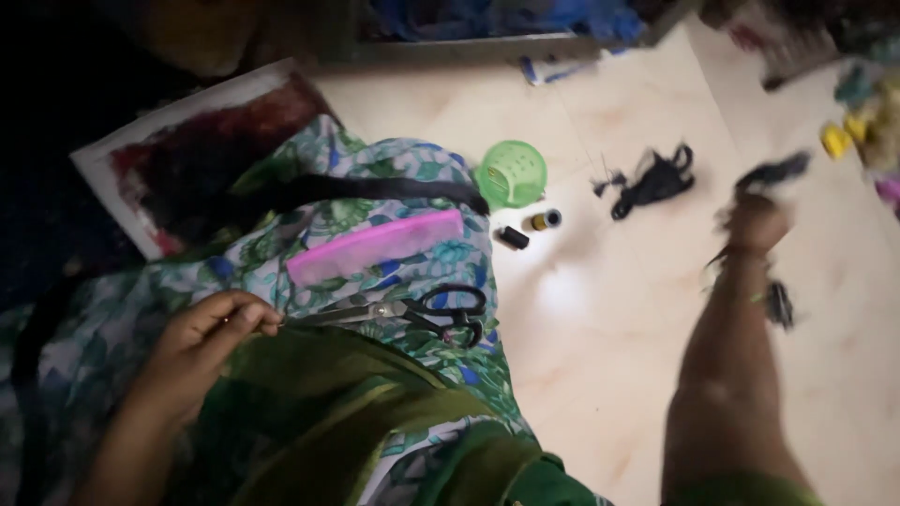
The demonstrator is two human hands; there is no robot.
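Observation:
My left hand (211, 333) rests on green fabric (319, 412) over my lap, its fingers pinched together at the edge of the cloth. Just right of the fingertips lie black-handled scissors (412, 309) on a floral green cloth (412, 173). A pink comb (375, 245) lies above the scissors on the same cloth. My right hand (757, 220) is stretched out over the tiled floor, blurred by motion, and grips a dark scrap of thread or cloth (773, 173). Another dark scrap (778, 305) lies beside my right wrist.
On the floor (600, 309) sit a small green basket (512, 173), a black spool (512, 238) and a yellow spool (542, 221). A tangle of black scraps (656, 180) lies further right. A dark red mat (187, 155) is at left. Yellow items (844, 136) are at the right edge.

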